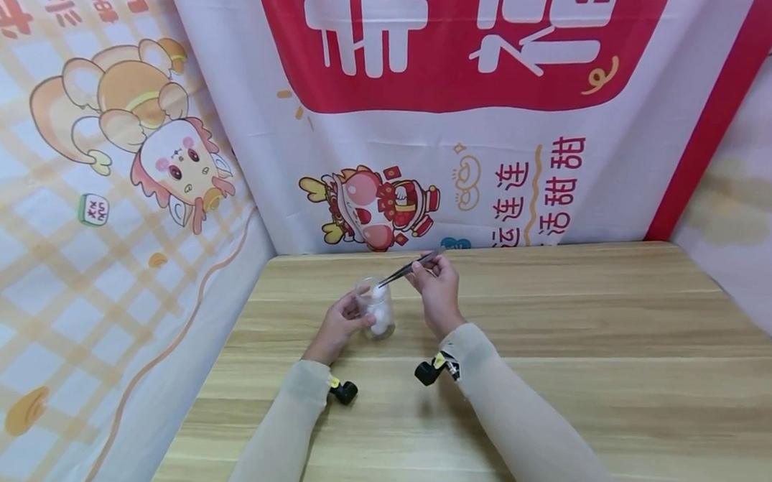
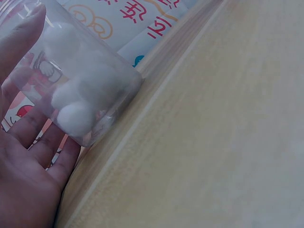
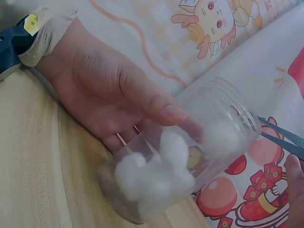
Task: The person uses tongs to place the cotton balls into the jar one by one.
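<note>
My left hand (image 1: 340,327) grips a clear, open-topped jar (image 1: 390,326) that stands on the table, thumb on one side and fingers round the other. Several white cotton balls (image 3: 159,178) lie in its lower part. Another cotton ball (image 3: 222,137) is higher up, near the mouth. Between thumb and fingers, my right hand (image 1: 440,295) pinches dark metal tweezers (image 1: 405,270), slanting down to the left. Their tips reach in at the jar's mouth, by the upper cotton ball; whether they grasp it I cannot tell. In the left wrist view the left fingers (image 2: 50,147) spread around the jar.
A wood-grain table (image 1: 581,364) extends to the right and toward the front. Behind it hangs a red and white printed cloth (image 1: 467,165), and a checked printed cloth (image 1: 100,257) covers the left side. Small dark cameras (image 1: 427,373) are strapped to both wrists.
</note>
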`<state>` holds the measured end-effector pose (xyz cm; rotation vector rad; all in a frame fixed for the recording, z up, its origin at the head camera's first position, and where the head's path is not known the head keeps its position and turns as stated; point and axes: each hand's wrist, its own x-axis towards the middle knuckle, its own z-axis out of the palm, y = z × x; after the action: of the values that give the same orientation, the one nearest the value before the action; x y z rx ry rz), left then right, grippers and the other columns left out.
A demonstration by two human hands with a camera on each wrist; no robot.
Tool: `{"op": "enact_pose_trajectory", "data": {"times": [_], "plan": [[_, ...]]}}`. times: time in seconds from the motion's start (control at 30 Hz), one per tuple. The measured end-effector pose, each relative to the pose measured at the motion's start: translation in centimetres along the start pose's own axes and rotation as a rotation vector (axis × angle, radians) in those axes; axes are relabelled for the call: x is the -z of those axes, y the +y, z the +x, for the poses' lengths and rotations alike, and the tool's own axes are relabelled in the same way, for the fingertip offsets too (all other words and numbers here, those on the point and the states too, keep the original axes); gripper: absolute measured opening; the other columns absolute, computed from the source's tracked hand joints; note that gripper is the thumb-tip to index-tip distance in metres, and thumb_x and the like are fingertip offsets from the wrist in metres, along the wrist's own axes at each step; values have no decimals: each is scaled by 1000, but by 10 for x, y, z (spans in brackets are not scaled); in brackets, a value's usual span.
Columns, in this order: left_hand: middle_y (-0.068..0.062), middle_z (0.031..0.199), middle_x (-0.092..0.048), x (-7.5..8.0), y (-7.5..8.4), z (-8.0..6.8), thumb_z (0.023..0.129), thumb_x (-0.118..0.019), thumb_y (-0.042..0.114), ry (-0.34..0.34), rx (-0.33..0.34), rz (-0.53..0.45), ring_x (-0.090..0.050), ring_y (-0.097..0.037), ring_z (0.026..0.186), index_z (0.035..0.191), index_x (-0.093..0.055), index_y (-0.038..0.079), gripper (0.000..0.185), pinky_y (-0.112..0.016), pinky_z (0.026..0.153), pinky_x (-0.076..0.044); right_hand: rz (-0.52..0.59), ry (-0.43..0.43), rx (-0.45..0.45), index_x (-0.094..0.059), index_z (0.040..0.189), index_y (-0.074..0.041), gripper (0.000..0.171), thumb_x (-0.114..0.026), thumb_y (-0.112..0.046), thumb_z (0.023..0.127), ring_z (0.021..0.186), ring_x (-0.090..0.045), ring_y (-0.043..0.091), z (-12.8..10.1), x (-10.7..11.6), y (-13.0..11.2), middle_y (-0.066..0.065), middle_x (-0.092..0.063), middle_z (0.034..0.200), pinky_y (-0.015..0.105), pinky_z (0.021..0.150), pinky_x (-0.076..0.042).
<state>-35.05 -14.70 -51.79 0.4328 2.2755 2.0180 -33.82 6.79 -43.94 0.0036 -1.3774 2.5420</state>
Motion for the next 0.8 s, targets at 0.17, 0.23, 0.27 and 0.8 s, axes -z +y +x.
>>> {"op": "enact_pose_trajectory", "data": {"times": [0.17, 0.23, 0.27, 0.8], "plan": [[-13, 139, -53, -1, -1, 1, 81, -80, 19, -19, 27, -14, -50, -26, 125, 145, -48, 20, 71, -39, 106, -38, 13, -15, 15, -53, 116, 2, 23, -59, 5, 94, 114, -54, 42, 0, 4, 0, 14, -53, 100, 34, 87, -53], [-14, 140, -51, 0, 0, 1, 83, -79, 17, -32, 25, -15, -49, -27, 125, 146, -45, 18, 72, -39, 106, -37, 16, -22, 22, -53, 116, 2, 23, -59, 5, 94, 113, -56, 41, 0, 4, -1, 14, -54, 100, 34, 88, -53], [-15, 139, -51, 1, 1, 1, 83, -79, 16, -36, 25, -13, -49, -27, 125, 147, -45, 18, 72, -39, 106, -38, 17, -25, 24, -53, 116, 2, 23, -59, 5, 93, 111, -58, 39, 0, 5, -2, 14, -54, 99, 35, 88, -53], [-17, 137, -53, -2, 23, -8, 83, -78, 12, -57, 14, -15, -51, -28, 122, 146, -45, 11, 70, -37, 103, -40, 20, -9, 43, -53, 112, 1, 19, -58, 4, 95, 99, -62, 28, -3, 47, -27, 12, -54, 98, 37, 88, -53]]}}
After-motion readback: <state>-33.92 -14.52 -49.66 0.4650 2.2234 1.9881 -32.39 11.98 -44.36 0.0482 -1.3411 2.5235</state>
